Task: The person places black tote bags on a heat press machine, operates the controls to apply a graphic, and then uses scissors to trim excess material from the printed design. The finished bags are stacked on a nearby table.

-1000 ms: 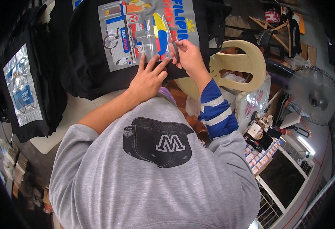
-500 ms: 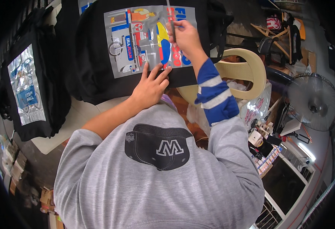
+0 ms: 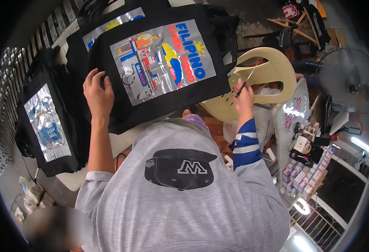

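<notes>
A black tote bag [image 3: 163, 110] lies flat in front of me, with a silver printed panel [image 3: 125, 86] showing a colourful street cart picture and blue and red lettering. My left hand [image 3: 99, 95] rests at the bag's left side, fingers apart on the black cloth and holding nothing. Off the bag's right edge, above the cream chair, my right hand [image 3: 246, 100] is closed around a slim tool [image 3: 241, 90] with a dark handle and a thin metal end pointing up and away. I cannot make out the tool's exact kind.
Another black bag with a silver print [image 3: 93, 37] lies partly under the first. Further left hangs a black bag with a silver panel [image 3: 46, 122]. A cream plastic chair [image 3: 287, 71] stands at the right, with a fan [image 3: 346, 86] beyond it. Small boxes [image 3: 306, 172] are stacked lower right.
My left hand has gone from the print's lower edge to the bag's left side. My right hand has drawn back off the print to the right, still holding the tool. My view has shifted.
</notes>
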Demonstrator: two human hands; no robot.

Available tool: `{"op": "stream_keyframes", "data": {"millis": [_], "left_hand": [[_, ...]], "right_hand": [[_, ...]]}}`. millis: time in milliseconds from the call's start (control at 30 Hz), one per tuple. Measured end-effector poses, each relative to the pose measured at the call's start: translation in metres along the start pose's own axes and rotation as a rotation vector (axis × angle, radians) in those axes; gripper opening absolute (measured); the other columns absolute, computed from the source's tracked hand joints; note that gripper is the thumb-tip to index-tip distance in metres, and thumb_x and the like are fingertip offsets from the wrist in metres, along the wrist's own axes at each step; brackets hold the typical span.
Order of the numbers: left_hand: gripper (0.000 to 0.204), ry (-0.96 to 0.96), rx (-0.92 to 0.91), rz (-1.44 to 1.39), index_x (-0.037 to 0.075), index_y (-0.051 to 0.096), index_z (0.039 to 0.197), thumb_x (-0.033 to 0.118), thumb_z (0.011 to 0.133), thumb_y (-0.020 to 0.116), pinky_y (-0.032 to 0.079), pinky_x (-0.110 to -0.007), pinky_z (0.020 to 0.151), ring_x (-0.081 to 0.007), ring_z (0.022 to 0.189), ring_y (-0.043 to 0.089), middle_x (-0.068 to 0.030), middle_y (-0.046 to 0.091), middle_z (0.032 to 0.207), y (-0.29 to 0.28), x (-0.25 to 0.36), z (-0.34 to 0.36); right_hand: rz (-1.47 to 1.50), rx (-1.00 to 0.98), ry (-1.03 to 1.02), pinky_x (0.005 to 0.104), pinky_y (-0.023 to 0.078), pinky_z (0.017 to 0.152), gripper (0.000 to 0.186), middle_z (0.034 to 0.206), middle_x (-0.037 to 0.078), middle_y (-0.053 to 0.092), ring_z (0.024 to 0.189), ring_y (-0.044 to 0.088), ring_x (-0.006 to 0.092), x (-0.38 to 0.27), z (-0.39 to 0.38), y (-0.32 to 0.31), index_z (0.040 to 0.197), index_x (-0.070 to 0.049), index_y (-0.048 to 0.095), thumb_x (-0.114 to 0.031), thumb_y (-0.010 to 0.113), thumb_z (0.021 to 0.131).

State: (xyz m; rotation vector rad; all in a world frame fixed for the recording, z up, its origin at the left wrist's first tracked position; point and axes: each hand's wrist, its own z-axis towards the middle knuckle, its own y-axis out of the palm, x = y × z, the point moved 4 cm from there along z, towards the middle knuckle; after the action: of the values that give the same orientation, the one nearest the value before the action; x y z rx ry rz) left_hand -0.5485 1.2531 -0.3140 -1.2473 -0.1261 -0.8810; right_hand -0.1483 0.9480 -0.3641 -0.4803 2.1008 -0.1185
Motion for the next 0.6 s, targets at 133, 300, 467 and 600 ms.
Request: {"op": "stream_keyframes", "data": {"millis": [133, 300, 467, 600], "left_hand": [[0.017, 0.1, -0.432, -0.493, -0.001, 0.068, 0.104, -0.004, 0.088, 0.065, 0.051, -0.035, 0.088, -0.0274, 0.098, 0.066, -0.0146, 0.067, 0.107, -0.018, 0.08, 0.02], [0.006, 0.249, -1.081, -0.842, -0.001, 0.066, 0.095, 0.003, 0.09, 0.067, 0.053, -0.04, 0.073, -0.0316, 0.087, 0.066, -0.0132, 0.065, 0.09, 0.002, 0.185, -0.028], [0.013, 0.337, -1.147, -0.719, 0.0, 0.068, 0.099, 0.011, 0.093, 0.066, 0.055, -0.04, 0.074, -0.0321, 0.082, 0.067, -0.0158, 0.067, 0.092, 0.066, 0.178, -0.107], [0.017, 0.313, -1.104, -0.677, 0.0, 0.068, 0.1, 0.015, 0.094, 0.065, 0.054, -0.041, 0.074, -0.0329, 0.082, 0.068, -0.0166, 0.068, 0.095, 0.073, 0.18, -0.127]], "right_hand": [[0.037, -0.006, -0.617, 0.0479, 0.049, 0.085, 0.048, 0.106, 0.007, 0.064, 0.097, 0.062, 0.0193, 0.015, 0.016, -0.018, 0.133, -0.008, 0.053, -0.032, 0.071, 0.096], [0.844, -1.083, -0.622, 0.05, 0.046, 0.094, 0.051, 0.095, 0.004, 0.06, 0.098, 0.061, 0.0222, -0.159, -0.198, -0.014, 0.134, -0.016, 0.054, -0.04, 0.068, 0.091], [1.239, -1.653, -0.364, 0.0496, 0.06, 0.072, 0.027, 0.078, 0.008, 0.061, 0.069, 0.062, 0.0214, -0.239, -0.316, -0.043, 0.111, -0.005, 0.063, -0.009, 0.073, 0.087], [1.109, -1.806, -0.23, 0.0605, 0.062, 0.079, 0.013, 0.078, 0.008, 0.059, 0.069, 0.06, 0.0226, -0.256, -0.329, -0.058, 0.107, -0.005, 0.065, -0.01, 0.061, 0.095]]}}
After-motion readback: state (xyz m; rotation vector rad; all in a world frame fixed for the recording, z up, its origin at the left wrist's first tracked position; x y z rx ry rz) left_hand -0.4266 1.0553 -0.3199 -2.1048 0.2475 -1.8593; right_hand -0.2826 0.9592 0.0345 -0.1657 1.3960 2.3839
